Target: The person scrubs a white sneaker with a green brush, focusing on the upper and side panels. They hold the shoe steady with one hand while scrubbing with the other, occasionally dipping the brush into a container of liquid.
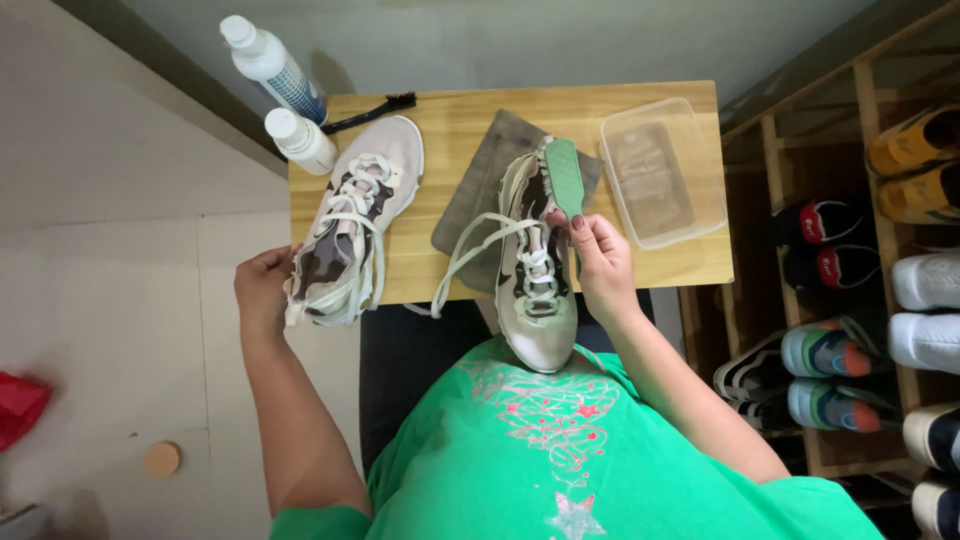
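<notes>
Pale floor tiles and a grey wall frame a small wooden table point(660, 265), with a wooden shoe rack point(860, 130) full of pairs standing to its right. A person in a green shirt point(560, 450) looks down on it.

Largest on the table are two beige and brown sneakers. The left sneaker point(350, 215) lies with its toe pointing away; the left hand point(262, 290) is closed round its near end at the table's edge, thumb on top. The right sneaker point(535, 270) lies partly on a grey cloth point(480, 190) and overhangs the near edge toward the person's lap, loose laces trailing toward the left. Just beyond the right hand point(600, 262), a clear plastic tub point(662, 172) sits near the table's right edge; it seems to hold murky water, though the view is too dim to be sure.

The right hand is wrapped round the handle of a green brush point(564, 178), which rises away from the fingers and rests against the upper side of the right sneaker; the bristles face the shoe.

Far from both grips, at the back left corner, stand two white bottles: a taller bottle point(272, 68) with a blue label and a shorter bottle point(300, 140). A thin black brush point(372, 112) lies beside them.
</notes>
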